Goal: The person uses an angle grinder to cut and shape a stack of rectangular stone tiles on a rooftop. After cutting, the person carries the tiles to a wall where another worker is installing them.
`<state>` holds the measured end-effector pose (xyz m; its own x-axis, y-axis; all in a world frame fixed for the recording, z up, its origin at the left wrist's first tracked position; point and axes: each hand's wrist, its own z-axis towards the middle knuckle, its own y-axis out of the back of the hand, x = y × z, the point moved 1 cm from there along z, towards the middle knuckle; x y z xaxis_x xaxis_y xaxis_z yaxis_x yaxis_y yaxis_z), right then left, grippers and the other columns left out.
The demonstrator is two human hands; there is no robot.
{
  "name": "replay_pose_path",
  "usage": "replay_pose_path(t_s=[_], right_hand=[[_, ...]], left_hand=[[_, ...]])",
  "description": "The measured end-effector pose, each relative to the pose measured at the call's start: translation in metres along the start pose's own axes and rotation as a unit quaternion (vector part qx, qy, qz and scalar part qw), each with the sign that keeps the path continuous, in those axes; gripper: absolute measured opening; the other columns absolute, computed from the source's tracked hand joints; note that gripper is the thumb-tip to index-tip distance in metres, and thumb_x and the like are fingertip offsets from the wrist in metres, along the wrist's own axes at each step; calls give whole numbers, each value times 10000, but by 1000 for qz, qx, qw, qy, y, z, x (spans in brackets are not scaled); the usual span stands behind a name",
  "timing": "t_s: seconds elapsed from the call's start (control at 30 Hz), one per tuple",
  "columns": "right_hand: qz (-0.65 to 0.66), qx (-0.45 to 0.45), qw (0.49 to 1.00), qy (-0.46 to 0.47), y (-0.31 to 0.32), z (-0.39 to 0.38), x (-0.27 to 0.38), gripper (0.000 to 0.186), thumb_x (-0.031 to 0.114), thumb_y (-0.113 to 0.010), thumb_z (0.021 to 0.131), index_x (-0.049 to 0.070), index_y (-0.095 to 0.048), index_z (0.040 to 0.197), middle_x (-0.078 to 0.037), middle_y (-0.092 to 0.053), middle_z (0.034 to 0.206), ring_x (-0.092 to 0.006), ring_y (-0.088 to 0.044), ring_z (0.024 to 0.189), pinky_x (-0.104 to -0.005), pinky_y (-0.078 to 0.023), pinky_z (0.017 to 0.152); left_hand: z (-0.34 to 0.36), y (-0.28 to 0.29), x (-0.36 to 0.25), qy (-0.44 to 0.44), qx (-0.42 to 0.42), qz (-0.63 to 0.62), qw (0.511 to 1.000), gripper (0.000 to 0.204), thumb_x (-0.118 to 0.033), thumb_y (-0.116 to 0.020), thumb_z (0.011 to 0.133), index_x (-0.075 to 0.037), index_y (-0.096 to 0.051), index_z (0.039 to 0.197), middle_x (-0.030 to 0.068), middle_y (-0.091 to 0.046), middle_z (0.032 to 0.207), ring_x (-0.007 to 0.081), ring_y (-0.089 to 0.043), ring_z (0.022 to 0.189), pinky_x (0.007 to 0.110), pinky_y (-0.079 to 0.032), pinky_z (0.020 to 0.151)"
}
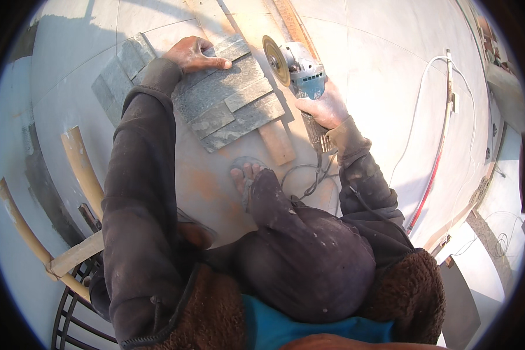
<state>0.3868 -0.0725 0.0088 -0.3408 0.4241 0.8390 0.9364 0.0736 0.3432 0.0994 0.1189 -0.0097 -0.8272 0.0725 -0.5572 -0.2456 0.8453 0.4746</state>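
A grey stone cladding panel [239, 96], made of staggered strips, lies in front of me on top of wooden pieces. My left hand [193, 55] grips its far left part, thumb stretched across the top and the other fingers curled. In my right hand [326, 108] is a blue and grey angle grinder [309, 81], wrapped by my fingers around its body. The grinder's round disc [275, 61] stands on edge just right of the panel, apart from it. Whether the disc spins cannot be told.
A second stone panel [114, 79] lies to the left. Beneath the first runs a wooden board [277, 143]. The grinder's dark cord [309, 178] loops beside my sandalled foot [249, 174]. Bamboo poles [83, 166] stand left; a red and white level-like bar [434, 166] lies right.
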Motion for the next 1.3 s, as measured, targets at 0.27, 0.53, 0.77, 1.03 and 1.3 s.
replay_pose_path(t_s=[0.27, 0.53, 0.77, 1.03, 1.3], right_hand=[[320, -59, 940, -100, 25, -37, 7, 390, 107, -693, 748, 0, -595, 1109, -92, -656, 917, -187, -668, 731, -327, -576, 706], [476, -71, 861, -165, 28, -55, -22, 308, 171, -637, 829, -38, -635, 1056, -154, -693, 835, -216, -691, 667, -317, -603, 622], [497, -94, 851, -143, 25, -60, -16, 289, 189, -673, 810, -35, -636, 989, -165, -699, 823, -214, -680, 663, -353, -580, 595], [497, -65, 854, -135, 29, -63, -16, 333, 222, -660, 821, -37, -639, 1028, -166, -698, 838, -217, -685, 675, -348, -588, 617], [511, -16, 849, -132, 18, -74, -15, 405, 243, -677, 815, -23, -610, 1115, -136, -682, 886, -206, -687, 743, -322, -586, 701]], left_hand=[[-42, -37, -38, -187, -355, -21, 916, 539, -438, -756, 877, 10, -635, 1151, 166, -711, 1020, 259, -711, 947, 383, -570, 848], [-121, -214, -132, -89, 133, -481, 862, 779, -244, -803, 861, 133, -394, 1406, 134, -709, 1008, 164, -678, 961, 277, -543, 850], [-130, -223, -137, -63, 94, -537, 836, 753, -170, -785, 875, 130, -381, 1435, 105, -718, 1001, 101, -659, 912, 210, -520, 797], [-138, -223, -145, -66, 95, -508, 853, 723, -213, -755, 907, 102, -388, 1445, 103, -719, 1033, 97, -641, 927, 226, -506, 802], [-107, -228, -150, -190, 50, -428, 882, 731, -382, -815, 830, 46, -448, 1295, 163, -631, 1132, 203, -630, 1022, 350, -513, 871]])
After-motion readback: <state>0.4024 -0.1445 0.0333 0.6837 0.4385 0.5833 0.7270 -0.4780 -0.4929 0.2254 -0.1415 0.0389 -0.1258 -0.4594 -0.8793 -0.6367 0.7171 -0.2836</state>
